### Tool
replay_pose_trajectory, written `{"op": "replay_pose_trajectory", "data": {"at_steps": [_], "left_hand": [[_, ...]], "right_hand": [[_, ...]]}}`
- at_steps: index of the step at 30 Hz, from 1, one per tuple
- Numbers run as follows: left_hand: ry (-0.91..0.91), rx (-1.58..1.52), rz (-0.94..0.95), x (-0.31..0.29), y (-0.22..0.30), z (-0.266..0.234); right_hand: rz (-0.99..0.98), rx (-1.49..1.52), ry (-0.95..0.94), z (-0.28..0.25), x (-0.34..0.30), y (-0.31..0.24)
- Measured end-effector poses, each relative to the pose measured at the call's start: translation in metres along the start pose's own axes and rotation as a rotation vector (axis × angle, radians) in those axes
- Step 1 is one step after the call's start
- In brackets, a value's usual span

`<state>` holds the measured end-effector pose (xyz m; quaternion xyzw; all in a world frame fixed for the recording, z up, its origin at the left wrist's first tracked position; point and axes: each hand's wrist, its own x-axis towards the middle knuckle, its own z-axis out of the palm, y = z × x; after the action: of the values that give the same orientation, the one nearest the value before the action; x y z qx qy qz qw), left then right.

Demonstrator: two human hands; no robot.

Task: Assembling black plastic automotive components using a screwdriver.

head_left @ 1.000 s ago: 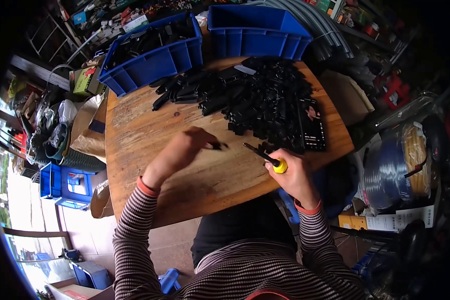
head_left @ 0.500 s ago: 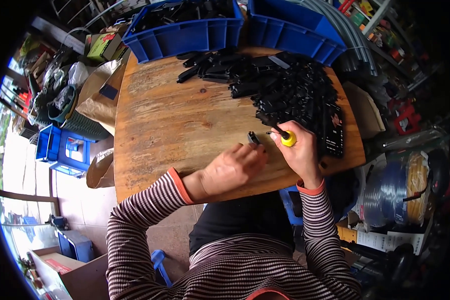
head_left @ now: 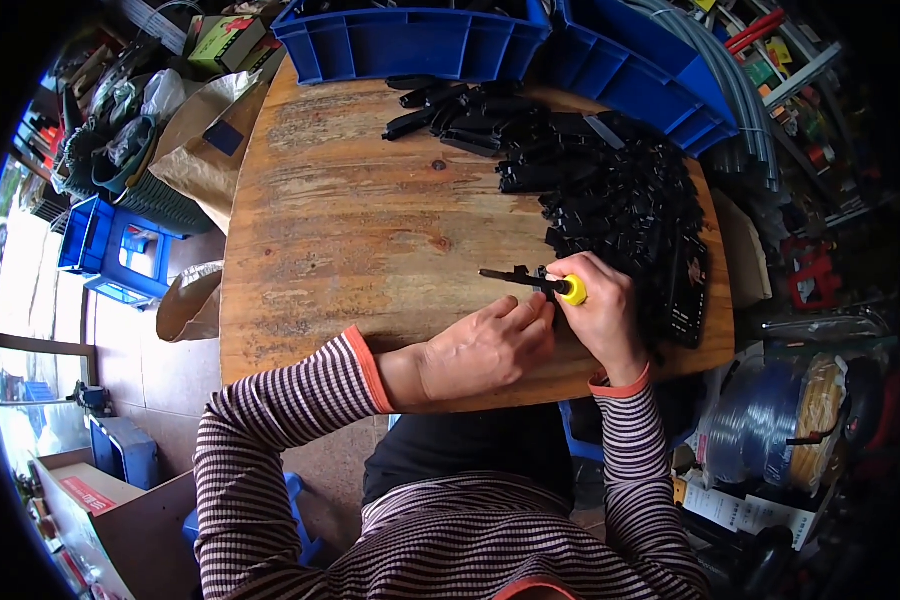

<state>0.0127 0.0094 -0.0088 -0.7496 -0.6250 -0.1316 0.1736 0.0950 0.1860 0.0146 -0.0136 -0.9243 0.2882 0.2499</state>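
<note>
My right hand (head_left: 605,312) is closed around what looks like a screwdriver with a yellow-ended handle (head_left: 574,290); its dark shaft points left over the table. Just left of it, my left hand (head_left: 492,348) has its fingers bent and pinched around a small black plastic part (head_left: 542,283), mostly hidden by the fingers and the tool. Both hands nearly meet above the table's near side. Beyond my right hand lies a heap of similar black plastic pieces (head_left: 620,190), with longer black pieces (head_left: 475,125) spread along its far left side.
The wooden table (head_left: 320,220) carries a phone (head_left: 688,290) at its right edge. One blue bin (head_left: 410,50) holding black pieces stands at the back, beside another blue bin (head_left: 640,75). Left of the table are paper bags (head_left: 195,150) and a blue plastic stool (head_left: 130,250); coiled tubing (head_left: 770,410) lies right.
The screwdriver's shaft has swung to point left, and my right hand has turned with it. My left hand has moved slightly right, closer to the tool. The whole view has shifted a little.
</note>
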Motion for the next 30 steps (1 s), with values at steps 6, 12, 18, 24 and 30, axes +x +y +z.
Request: {"op": "replay_pose_trajectory", "data": {"at_steps": [6, 12, 18, 24, 30], "left_hand": [[0.006, -0.033, 0.011, 0.002, -0.002, 0.0], [0.002, -0.051, 0.006, 0.001, -0.002, -0.002], [0.007, -0.055, 0.024, 0.005, -0.004, 0.001], [0.16, -0.036, 0.114, 0.026, -0.024, -0.008], [0.052, -0.341, -0.173, 0.03, -0.049, 0.016]], "right_hand": [[-0.051, -0.052, -0.186, -0.015, 0.006, 0.0], [0.203, 0.538, 0.161, -0.015, 0.033, -0.02], [0.307, 0.672, 0.219, 0.002, 0.039, -0.008], [0.339, 0.359, 0.291, -0.059, -0.004, 0.001], [0.381, -0.24, 0.012, -0.045, -0.046, 0.008]]}}
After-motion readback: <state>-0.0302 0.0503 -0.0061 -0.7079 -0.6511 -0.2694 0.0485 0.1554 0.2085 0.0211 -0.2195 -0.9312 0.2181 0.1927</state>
